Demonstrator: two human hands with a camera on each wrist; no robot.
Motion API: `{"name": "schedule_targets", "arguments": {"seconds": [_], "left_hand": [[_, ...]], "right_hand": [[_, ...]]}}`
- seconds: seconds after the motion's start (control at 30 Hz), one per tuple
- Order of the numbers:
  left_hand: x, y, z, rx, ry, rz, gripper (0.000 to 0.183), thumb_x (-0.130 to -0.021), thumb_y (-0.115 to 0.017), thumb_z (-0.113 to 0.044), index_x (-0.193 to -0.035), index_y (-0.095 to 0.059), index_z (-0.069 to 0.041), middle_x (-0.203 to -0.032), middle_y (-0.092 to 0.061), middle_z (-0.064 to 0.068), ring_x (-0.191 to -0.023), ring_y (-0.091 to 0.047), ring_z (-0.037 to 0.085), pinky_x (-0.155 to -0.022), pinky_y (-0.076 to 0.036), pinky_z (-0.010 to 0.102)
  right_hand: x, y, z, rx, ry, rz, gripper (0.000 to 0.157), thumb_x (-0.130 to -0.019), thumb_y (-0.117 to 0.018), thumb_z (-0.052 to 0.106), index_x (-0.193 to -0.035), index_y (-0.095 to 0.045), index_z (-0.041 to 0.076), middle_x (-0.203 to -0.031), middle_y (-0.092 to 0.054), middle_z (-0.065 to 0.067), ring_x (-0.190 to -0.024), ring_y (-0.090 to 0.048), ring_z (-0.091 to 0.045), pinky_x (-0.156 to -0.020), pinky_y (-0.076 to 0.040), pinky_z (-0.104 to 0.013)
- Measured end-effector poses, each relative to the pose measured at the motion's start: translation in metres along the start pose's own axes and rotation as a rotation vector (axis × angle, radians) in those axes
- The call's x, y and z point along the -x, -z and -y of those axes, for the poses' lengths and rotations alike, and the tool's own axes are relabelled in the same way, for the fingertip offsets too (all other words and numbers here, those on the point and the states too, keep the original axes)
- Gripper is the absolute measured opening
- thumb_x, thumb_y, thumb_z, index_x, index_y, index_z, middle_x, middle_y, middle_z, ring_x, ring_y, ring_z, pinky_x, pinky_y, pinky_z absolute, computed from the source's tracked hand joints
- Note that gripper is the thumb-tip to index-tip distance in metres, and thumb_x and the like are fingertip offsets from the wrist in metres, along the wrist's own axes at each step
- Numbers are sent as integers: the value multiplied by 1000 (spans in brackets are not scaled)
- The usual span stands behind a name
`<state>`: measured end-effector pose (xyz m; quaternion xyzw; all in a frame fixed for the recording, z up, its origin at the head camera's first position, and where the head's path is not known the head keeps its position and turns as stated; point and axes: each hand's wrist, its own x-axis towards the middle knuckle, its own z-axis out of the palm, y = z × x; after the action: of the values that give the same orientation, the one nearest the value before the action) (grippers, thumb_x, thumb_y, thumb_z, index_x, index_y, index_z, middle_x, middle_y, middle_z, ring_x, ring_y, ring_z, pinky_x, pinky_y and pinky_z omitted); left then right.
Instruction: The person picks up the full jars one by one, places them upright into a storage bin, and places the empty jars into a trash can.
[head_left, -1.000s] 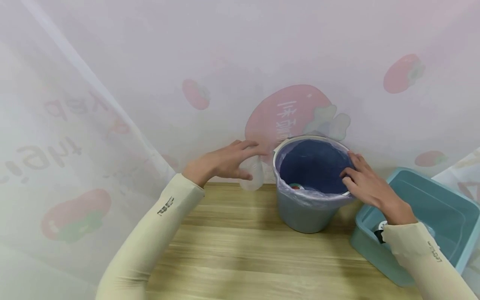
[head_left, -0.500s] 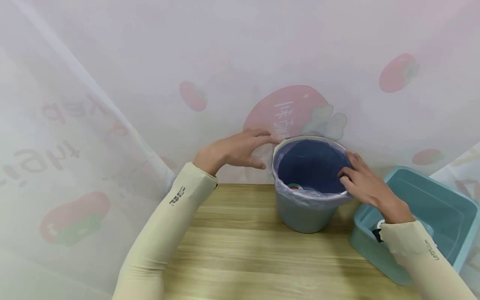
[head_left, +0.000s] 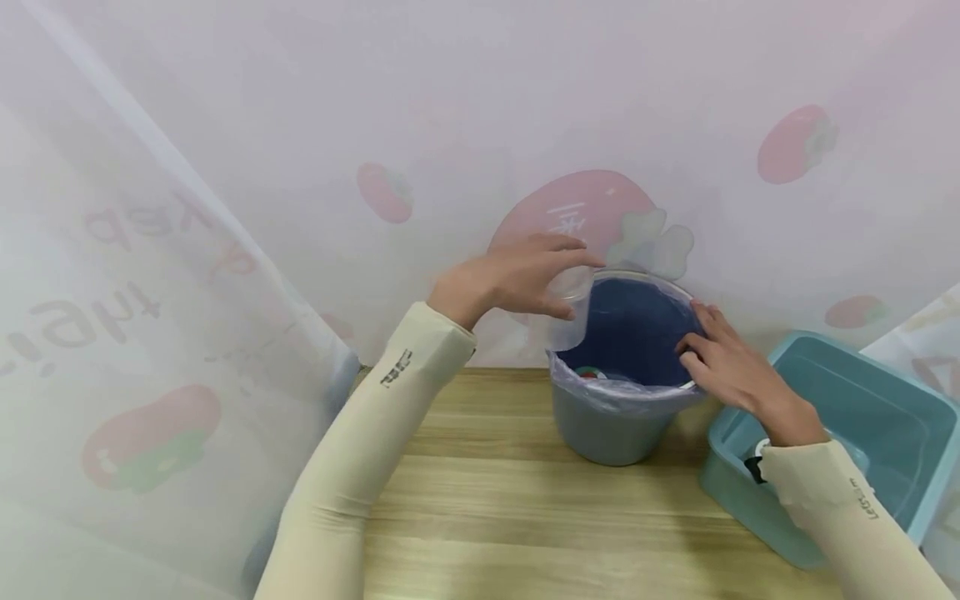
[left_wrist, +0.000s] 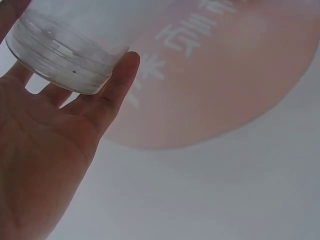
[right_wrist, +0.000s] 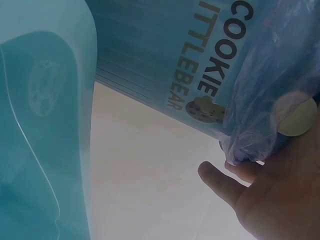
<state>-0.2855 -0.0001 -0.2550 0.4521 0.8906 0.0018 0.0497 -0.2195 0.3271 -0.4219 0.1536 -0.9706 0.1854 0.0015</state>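
Observation:
My left hand [head_left: 517, 279] holds a clear plastic cup [head_left: 567, 329] with thumb and fingers at its sides, over the left rim of a blue-grey trash bin [head_left: 611, 437]. In the left wrist view, ridged bands run round the end of the cup [left_wrist: 60, 55] nearest the palm. A thin purplish bag [head_left: 618, 398] lines the bin and folds over its rim. On the bin's right side, my right hand [head_left: 723, 362] grips the rim through the bag, with some fingers outside it. Low inside the bin lies a small red and green item [head_left: 590, 373], mostly hidden.
A teal plastic tub [head_left: 862, 367] stands right of the bin, partly under my right forearm, with a small black and white item [head_left: 756, 467] inside. Both containers stand on a wood-grain table [head_left: 480, 500]. A pale printed sheet [head_left: 450, 100] hangs behind and at the left.
My left hand has moved right and up with the cup, from beside the bin to over its left rim. My right hand stays at the rim.

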Motion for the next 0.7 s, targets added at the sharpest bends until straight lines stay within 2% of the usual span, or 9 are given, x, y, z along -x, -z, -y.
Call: {"name": "schedule_targets", "arguments": {"seconds": [0.17,0.33,0.5,0.7], "left_hand": [[-27,-14,-11,-2,8,42,76,-91,-68,-53,-156,-31,-37,-161,-28,-4,-151,-21,18,-123,-20,39],[-51,-36,-18,36,-19,91,76,-92,-68,-48,-157,-29,-36,-163,-26,-2,-151,-22,17,-121,-26,37],[-68,-53,-26,40,-10,157,75,-93,-68,-49,-156,-29,-38,-165,-20,-4,-152,-17,15,-121,-24,37],[-83,-70,-36,30,32,188,76,-91,-70,-51,-155,-30,-41,-163,-24,-5,-150,-25,18,-118,-31,36]], "right_hand": [[-1,-1,0,0,-5,6,51,-107,-28,34,-123,-66,4,-168,4,-15,-153,9,-38,-113,-19,-67],[-2,-2,1,5,-3,4,51,-107,-29,34,-122,-67,4,-168,2,-17,-153,5,-41,-112,-20,-68],[-2,-2,1,12,-2,0,50,-107,-30,34,-122,-67,3,-168,1,-18,-152,3,-44,-112,-21,-69],[-1,-1,0,22,-2,-5,50,-107,-29,33,-122,-67,4,-168,1,-18,-153,2,-44,-110,-24,-69]]}}
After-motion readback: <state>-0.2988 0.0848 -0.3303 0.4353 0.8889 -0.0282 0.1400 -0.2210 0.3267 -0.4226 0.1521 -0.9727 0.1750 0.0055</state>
